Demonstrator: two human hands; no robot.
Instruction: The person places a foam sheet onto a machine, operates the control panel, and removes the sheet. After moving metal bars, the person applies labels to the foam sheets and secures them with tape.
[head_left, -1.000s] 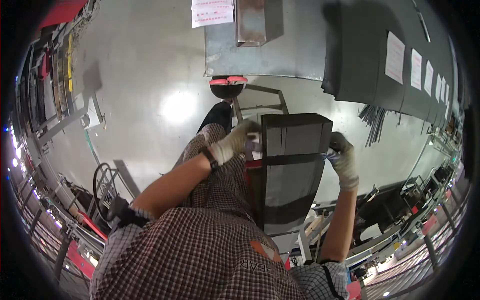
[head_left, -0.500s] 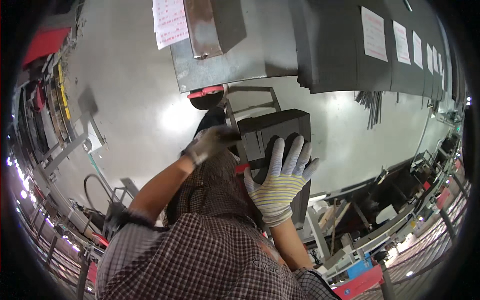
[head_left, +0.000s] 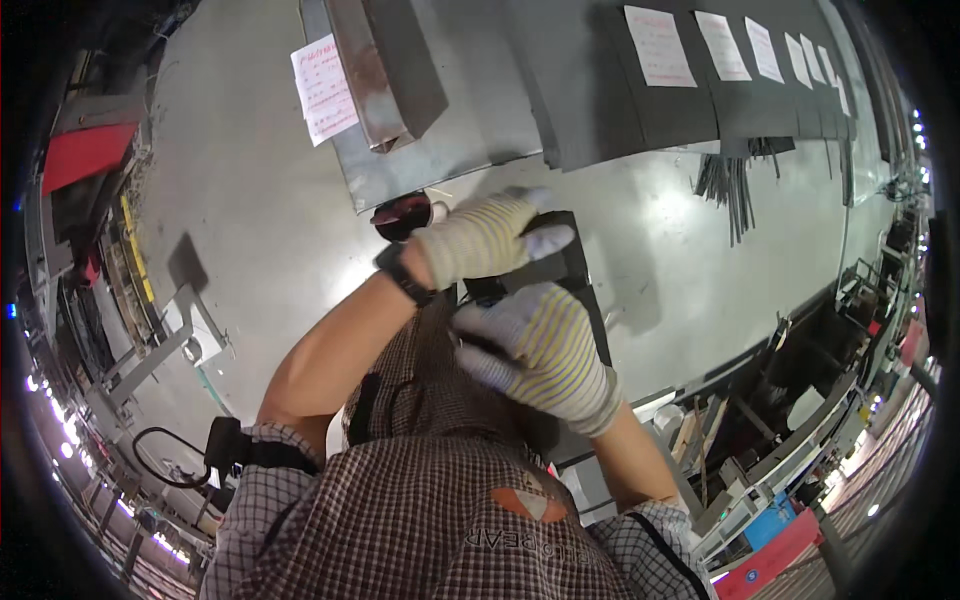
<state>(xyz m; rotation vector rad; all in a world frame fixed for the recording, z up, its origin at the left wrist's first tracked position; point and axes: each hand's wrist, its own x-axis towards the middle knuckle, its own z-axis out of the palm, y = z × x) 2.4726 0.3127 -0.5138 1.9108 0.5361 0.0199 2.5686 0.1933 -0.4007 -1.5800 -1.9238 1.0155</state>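
Note:
A stack of dark grey foam-like sheets [head_left: 572, 262] stands in front of my body, partly hidden by both hands. My left hand [head_left: 480, 238], in a striped knit glove, reaches over its far left part. The left thumb and fingers point right and stand apart, with nothing visible between them. Nearer to me, my right hand [head_left: 555, 355], in a matching glove, is above the near part of the stack. Its fingers bend left toward my apron, somewhat blurred. A gap shows between them and the thumb, and I see nothing held there.
Beyond my hands is a grey metal plate [head_left: 375, 185] carrying a rusty metal bar [head_left: 372, 95] and a printed sheet [head_left: 325, 90]. Dark sheets [head_left: 590, 130] with papers lie far right. Dark strips [head_left: 735, 190] hang below them. Racks and machine parts line both sides.
My left hand has moved forward and right, over the far part of the stack. My right hand has lifted from lying spread on the stack and shifted left, its fingers bending. The view has shifted.

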